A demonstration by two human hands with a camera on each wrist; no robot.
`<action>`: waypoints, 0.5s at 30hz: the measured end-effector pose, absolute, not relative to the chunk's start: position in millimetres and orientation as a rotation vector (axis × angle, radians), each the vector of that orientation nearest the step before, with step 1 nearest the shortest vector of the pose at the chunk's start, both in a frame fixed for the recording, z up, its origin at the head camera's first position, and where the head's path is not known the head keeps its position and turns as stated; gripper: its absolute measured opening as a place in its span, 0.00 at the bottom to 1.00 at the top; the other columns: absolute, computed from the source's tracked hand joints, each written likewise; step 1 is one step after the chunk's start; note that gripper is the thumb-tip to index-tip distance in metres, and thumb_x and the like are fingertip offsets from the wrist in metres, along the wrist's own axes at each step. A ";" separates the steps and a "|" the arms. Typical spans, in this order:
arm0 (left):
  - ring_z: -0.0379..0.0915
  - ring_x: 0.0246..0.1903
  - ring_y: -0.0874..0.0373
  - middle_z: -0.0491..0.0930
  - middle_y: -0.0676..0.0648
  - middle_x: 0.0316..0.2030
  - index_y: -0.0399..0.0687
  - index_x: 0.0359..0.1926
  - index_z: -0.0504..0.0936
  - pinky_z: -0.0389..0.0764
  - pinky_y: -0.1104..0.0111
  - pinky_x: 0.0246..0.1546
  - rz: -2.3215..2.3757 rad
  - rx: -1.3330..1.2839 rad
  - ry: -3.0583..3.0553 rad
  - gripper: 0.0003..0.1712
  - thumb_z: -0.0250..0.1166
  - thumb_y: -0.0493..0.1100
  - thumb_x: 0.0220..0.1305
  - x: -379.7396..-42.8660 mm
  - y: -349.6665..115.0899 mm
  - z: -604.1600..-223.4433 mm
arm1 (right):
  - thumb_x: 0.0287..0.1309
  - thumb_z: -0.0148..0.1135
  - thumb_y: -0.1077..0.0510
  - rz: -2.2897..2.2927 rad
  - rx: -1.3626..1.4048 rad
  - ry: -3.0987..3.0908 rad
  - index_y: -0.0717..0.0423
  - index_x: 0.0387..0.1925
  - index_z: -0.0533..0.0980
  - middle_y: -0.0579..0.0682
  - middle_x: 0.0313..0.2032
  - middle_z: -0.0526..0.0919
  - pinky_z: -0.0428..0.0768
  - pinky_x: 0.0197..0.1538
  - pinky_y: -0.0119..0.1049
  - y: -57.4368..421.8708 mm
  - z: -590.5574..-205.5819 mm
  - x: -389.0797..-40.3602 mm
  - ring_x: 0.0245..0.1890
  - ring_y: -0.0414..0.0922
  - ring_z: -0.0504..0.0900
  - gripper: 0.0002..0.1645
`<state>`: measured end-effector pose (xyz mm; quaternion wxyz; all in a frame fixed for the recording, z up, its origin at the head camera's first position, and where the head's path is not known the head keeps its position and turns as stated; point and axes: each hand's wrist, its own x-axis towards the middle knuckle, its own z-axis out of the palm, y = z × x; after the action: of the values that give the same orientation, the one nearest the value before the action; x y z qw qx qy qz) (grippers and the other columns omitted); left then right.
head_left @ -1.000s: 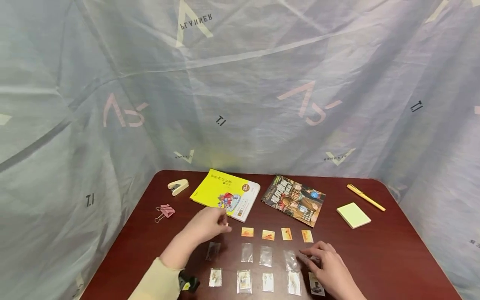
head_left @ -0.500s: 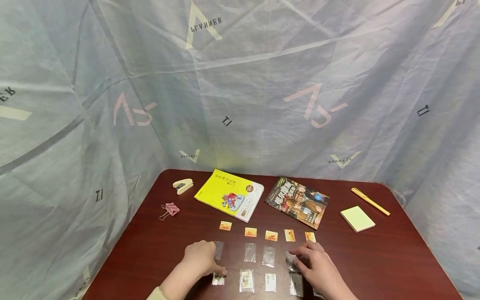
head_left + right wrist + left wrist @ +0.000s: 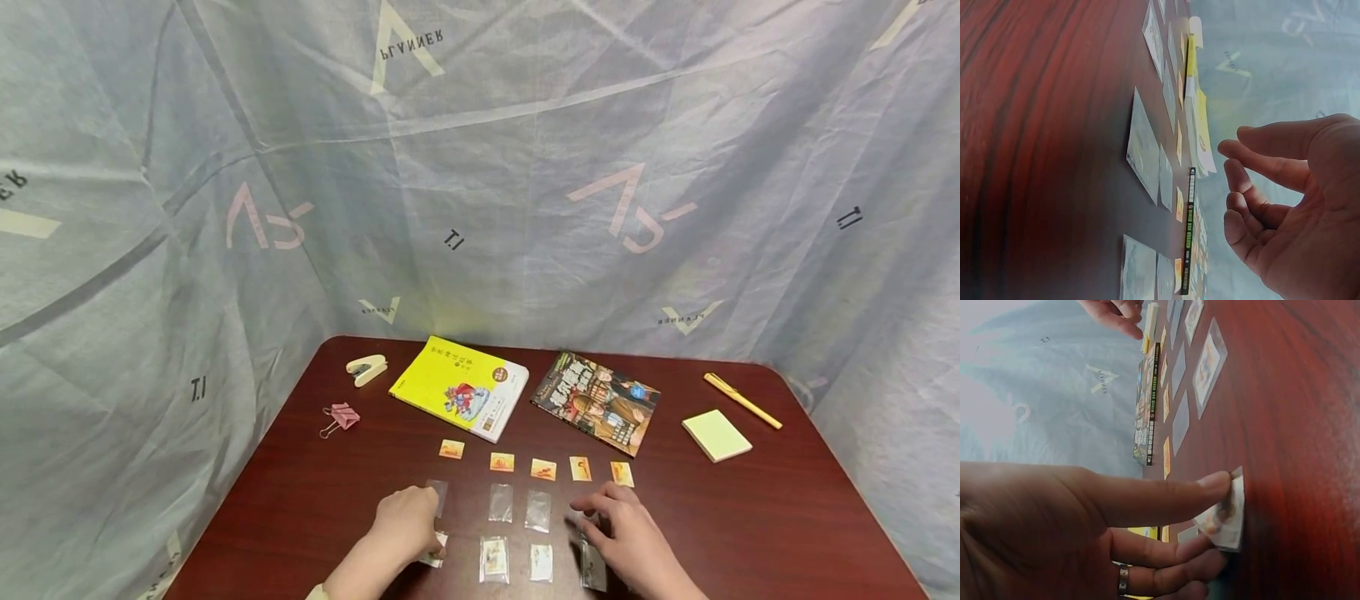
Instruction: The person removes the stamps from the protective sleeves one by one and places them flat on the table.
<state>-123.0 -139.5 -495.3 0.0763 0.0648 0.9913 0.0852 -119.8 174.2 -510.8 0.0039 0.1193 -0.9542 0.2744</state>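
- Left wrist view: pinching a small picture card [image 3: 1229, 532] between thumb and fingers of the left hand [image 3: 1079, 509], tilted, just by the dark red worktop [image 3: 1297, 425].
- Wearing a silver-coloured ring [image 3: 1123, 579] on a finger there.
- Right wrist view: hanging the right hand [image 3: 1313, 215] over the worktop, with fingers loosely bent and a narrow gap between thumb and index finger.
- In the head view, showing the pinched card at the left end of the near row, in line with sleeved cards [image 3: 494, 560] and partly covered.
- Showing clear sleeves [image 3: 501, 503] in a middle row, one just beyond the left hand, one partly hidden by the right.
- Showing five orange cards [image 3: 543, 470] in a far row.
- Beyond these, showing a yellow book [image 3: 453, 387] left of a dark illustrated book [image 3: 596, 404], apart.
- Toward the left edge, showing a cream stapler [image 3: 366, 372] and, nearer, a pink binder clip [image 3: 344, 416].
- Toward the right edge, showing a yellow pen [image 3: 742, 401] and, nearer, a pale note pad [image 3: 716, 435].
- Behind, showing grey printed cloth [image 3: 525, 192].
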 end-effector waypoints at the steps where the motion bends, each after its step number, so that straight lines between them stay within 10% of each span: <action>1: 0.68 0.19 0.57 0.72 0.53 0.16 0.51 0.16 0.74 0.69 0.60 0.19 0.268 0.198 2.963 0.24 0.81 0.52 0.22 -123.0 -140.1 -495.8 | 0.52 0.67 0.51 0.854 0.379 -2.986 0.38 0.35 0.82 0.34 0.28 0.70 0.69 0.35 0.33 173.4 -510.9 -119.7 0.34 0.36 0.68 0.06; 15: 0.67 0.18 0.65 0.72 0.57 0.16 0.52 0.22 0.76 0.69 0.71 0.19 0.966 0.433 2.737 0.13 0.74 0.36 0.41 -138.3 -144.9 -494.9 | 0.55 0.65 0.49 1.054 0.559 -2.921 0.37 0.37 0.80 0.33 0.35 0.76 0.73 0.32 0.29 152.3 -502.0 -124.8 0.32 0.33 0.74 0.06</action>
<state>-138.3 -144.9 -494.9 0.1036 0.1468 0.9276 0.3274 -124.8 152.3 -502.0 -0.0067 0.1772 -0.9257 0.3340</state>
